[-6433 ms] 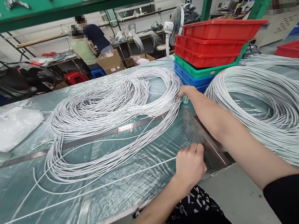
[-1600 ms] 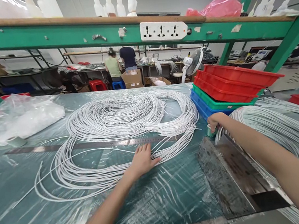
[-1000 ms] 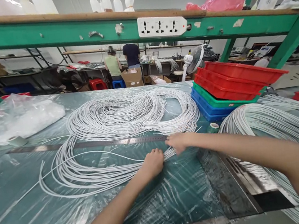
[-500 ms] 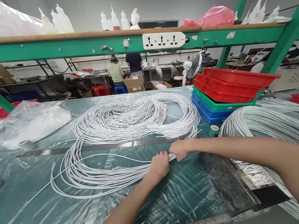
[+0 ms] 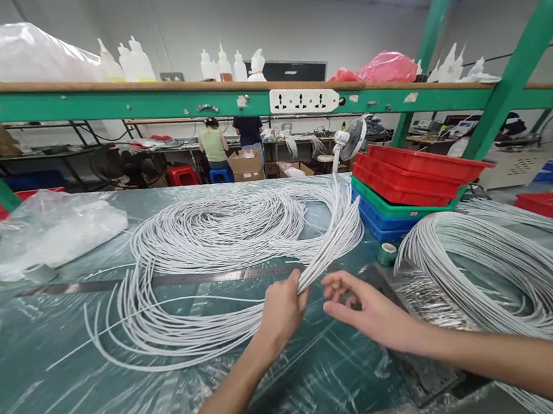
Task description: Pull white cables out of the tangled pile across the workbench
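My left hand (image 5: 284, 305) is wrapped round a bundle of white cables (image 5: 211, 329) near the bundle's end. The cut ends fan up and to the right past my fist, and the rest loops back to the left across the table. My right hand (image 5: 362, 304) is off the bundle, just right of it, with fingers apart and curved and nothing in them. Behind the hands lies a large white cable coil (image 5: 214, 231). A steel ruler (image 5: 204, 276) lies flat between that coil and the held bundle, partly covered by cables.
Stacked red, green and blue trays (image 5: 409, 180) stand at the back right, with a green tape roll (image 5: 387, 254) before them. More cable coils (image 5: 506, 273) lie at the right. Clear plastic bags (image 5: 62, 226) rest at the left. A green shelf beam (image 5: 153, 104) crosses above the table.
My right hand has let go of the bundle, moved right and opened. My left hand still grips the cables, whose ends now rise and spread above the table. The view has tilted up.
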`<state>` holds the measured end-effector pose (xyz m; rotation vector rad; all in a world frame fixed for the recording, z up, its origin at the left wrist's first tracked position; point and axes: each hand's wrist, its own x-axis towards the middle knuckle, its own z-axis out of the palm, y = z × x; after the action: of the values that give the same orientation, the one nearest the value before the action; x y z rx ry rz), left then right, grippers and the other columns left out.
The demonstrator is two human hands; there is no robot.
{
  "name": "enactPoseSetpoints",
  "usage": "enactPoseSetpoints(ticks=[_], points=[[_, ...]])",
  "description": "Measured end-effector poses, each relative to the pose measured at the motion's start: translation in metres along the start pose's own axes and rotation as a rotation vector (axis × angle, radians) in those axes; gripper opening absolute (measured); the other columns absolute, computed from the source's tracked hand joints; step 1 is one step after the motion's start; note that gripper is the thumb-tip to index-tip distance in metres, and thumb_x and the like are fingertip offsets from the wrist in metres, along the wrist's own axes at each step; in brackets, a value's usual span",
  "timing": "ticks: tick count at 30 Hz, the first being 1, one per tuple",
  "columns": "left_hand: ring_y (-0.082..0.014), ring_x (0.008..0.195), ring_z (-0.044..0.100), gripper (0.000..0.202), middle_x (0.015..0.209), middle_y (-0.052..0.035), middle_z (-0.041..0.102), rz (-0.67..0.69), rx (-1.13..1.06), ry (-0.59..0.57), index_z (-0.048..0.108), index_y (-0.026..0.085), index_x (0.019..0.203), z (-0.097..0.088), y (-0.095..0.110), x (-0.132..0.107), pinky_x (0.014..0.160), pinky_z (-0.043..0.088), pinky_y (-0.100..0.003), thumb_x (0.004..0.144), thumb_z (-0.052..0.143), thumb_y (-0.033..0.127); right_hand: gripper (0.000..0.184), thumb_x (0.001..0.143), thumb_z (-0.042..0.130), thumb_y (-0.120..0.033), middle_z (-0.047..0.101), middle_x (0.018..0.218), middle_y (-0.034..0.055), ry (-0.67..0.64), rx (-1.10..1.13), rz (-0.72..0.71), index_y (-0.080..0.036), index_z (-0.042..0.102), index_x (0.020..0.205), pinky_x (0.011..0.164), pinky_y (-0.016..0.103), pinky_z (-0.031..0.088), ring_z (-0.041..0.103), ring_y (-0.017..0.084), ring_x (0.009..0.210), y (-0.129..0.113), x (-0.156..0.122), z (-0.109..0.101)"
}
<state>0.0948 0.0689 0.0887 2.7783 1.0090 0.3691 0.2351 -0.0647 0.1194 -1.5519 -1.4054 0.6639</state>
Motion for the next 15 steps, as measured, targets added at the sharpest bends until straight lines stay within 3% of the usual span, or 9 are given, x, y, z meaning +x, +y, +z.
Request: enactPoseSetpoints(ticks=[2,4,7,9,12,15], points=[[-0.0238,0.085,0.068,0.010,0.087,-0.0029,0.070,0.047,-0.080,0.057,0.056,0.020,0.104,-0.010,0.014,-0.002,0.064,0.039,-0.029,0.097,0.048,0.022,0.051,0.082,0.069,-0.060,0.060,0.118,0.0075,0.013,0.316,0.166,-0.021,0.056,0.113,0.084,0.033,0.048,0.056,0.022,0.107,-0.003,0.003,0.006],[-0.0244,0.085,0.068,0.019,0.092,-0.0038,0.071,0.097,-0.134,0.092,0.054,0.019,0.114,-0.015,0.030,-0.002,0.065,0.041,-0.029,0.096,0.052,0.023,0.051,0.080,0.070,-0.064,0.060,0.118,0.0069,0.088,0.582,0.196,-0.020,0.060,0.104,0.093,0.034,0.047,0.054,0.023,0.114,-0.009,0.016,0.010],[-0.0248,0.083,0.068,0.029,0.095,-0.0052,0.071,0.135,-0.151,0.111,0.049,0.019,0.124,-0.016,0.050,-0.001,0.064,0.042,-0.029,0.096,0.051,0.025,0.048,0.072,0.078,-0.061,0.061,0.079,0.0017,0.218,0.865,0.174,-0.020,0.053,0.070,0.093,0.033,0.048,0.060,0.022,0.096,-0.024,0.038,0.011],[-0.0249,0.081,0.068,0.030,0.094,-0.0058,0.070,0.144,-0.140,0.134,0.048,0.018,0.125,-0.012,0.056,-0.002,0.063,0.043,-0.030,0.097,0.049,0.026,0.058,0.067,0.084,-0.054,0.044,0.054,-0.0036,0.246,0.957,0.199,-0.020,0.038,0.057,0.083,0.032,0.051,0.058,0.017,0.073,-0.035,0.043,0.010],[-0.0236,0.080,0.067,0.024,0.093,-0.0064,0.069,0.229,-0.104,0.109,0.049,0.017,0.117,-0.001,0.040,-0.007,0.063,0.043,-0.028,0.096,0.048,0.029,0.065,0.071,0.084,-0.044,0.025,0.045,-0.0075,0.201,1.005,0.228,-0.020,0.026,0.054,0.063,0.028,0.051,0.037,0.009,0.046,-0.052,0.031,-0.006],[-0.0194,0.072,0.065,0.012,0.083,-0.0027,0.067,0.322,-0.074,-0.011,0.052,0.020,0.096,0.016,-0.011,-0.023,0.059,0.040,-0.025,0.088,0.057,0.027,0.066,0.080,0.077,-0.036,0.016,0.044,-0.0076,0.209,0.961,0.163,-0.019,0.018,0.055,0.042,0.025,0.037,0.017,0.007,0.039,-0.066,0.003,-0.052]])
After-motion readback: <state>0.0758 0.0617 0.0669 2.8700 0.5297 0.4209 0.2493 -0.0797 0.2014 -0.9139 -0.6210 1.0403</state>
